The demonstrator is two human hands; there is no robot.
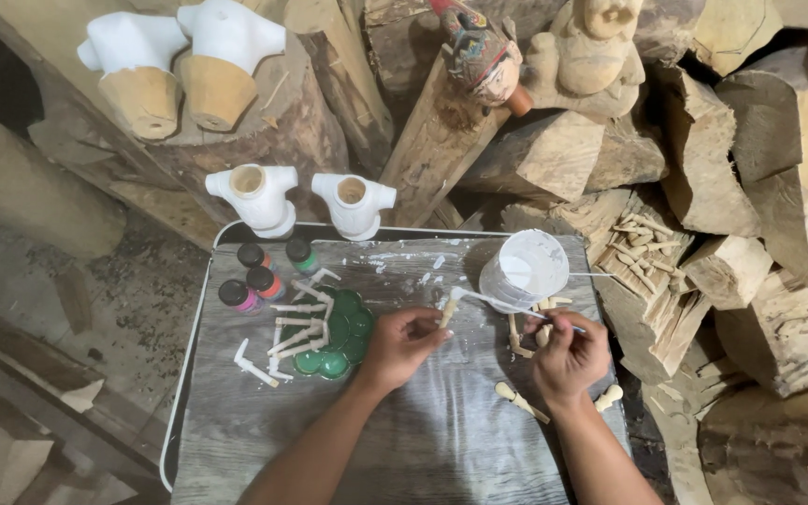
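Note:
My left hand [399, 344] pinches a small wooden peg-like piece [447, 312], its upper end coated white. My right hand [568, 355] grips a thin paintbrush [502, 303] whose white tip touches the top of that piece. Just behind the brush stands a plastic cup of white paint [524, 268]. Bare wooden pieces [520, 402] lie on the grey tabletop [348, 440] between and beside my hands. Left of my left hand, several white-painted pieces [296, 332] rest on a green flower-shaped palette [339, 346].
Small paint bottles [252, 278] stand at the table's back left. Two white-painted torso figures [259, 196] sit at the rear edge, two more on a log [180, 65] behind. Carved wooden figures [591, 51] and stacked wood blocks [778, 206] crowd the back and right.

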